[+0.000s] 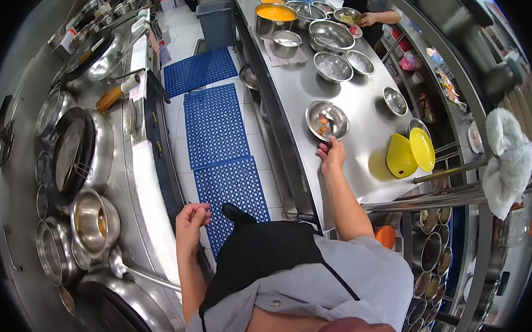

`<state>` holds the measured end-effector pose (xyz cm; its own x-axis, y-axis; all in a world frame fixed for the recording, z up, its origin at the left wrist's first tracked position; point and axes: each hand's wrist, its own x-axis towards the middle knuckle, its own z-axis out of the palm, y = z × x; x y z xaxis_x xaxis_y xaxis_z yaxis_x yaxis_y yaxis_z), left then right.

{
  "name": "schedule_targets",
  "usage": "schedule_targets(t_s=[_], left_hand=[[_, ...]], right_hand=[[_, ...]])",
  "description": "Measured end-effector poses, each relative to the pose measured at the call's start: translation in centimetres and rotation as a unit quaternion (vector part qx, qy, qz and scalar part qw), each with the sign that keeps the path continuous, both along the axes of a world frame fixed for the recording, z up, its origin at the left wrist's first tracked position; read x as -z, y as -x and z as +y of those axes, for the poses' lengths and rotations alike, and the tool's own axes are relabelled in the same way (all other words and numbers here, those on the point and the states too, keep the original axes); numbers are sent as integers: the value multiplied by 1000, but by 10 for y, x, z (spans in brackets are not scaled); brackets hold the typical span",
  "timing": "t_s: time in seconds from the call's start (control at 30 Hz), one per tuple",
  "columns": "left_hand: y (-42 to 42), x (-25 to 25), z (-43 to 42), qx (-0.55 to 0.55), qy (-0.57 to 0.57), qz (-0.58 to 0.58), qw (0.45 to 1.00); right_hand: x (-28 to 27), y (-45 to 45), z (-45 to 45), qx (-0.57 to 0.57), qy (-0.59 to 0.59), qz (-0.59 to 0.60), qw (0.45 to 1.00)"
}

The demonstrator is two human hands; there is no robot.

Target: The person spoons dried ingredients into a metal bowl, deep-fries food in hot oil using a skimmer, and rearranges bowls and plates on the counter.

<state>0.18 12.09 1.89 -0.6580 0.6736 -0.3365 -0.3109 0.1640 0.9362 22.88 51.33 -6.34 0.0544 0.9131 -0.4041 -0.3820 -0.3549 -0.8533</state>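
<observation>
My right hand is at the near rim of a small steel bowl on the steel table, its thumb and fingers closed on the edge. Orange and dark pieces lie in that bowl. Above the floor, between table and stove, hangs my left hand, its fingers curled together; whether anything small is between them is hidden. To the right of the bowl stands a yellow scale with a yellow pan.
Steel bowls and a pot of orange liquid stand at the table's far end, where a co-worker's hand holds a bowl. Woks, a ladle and pans line the left stove. Blue mats cover the floor.
</observation>
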Motion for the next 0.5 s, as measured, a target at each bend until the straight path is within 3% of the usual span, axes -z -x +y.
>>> schedule_targets(t_s=[0.1,0.2,0.33,0.5], left_hand=[[41,-11,19,13,-21,12,1000],[78,-7,32,19,-41,8,999],[113,6,49,30,-47,-32,998],[130,10,66,48,-42,-46,997]], right_hand=[[-11,18,-3,57,22,-44,997],[-9,37,-19,-17,13,-67,998],[-3,96,-52,-180,-48,-136,973],[6,172,-71,-394,-40,-135,908]])
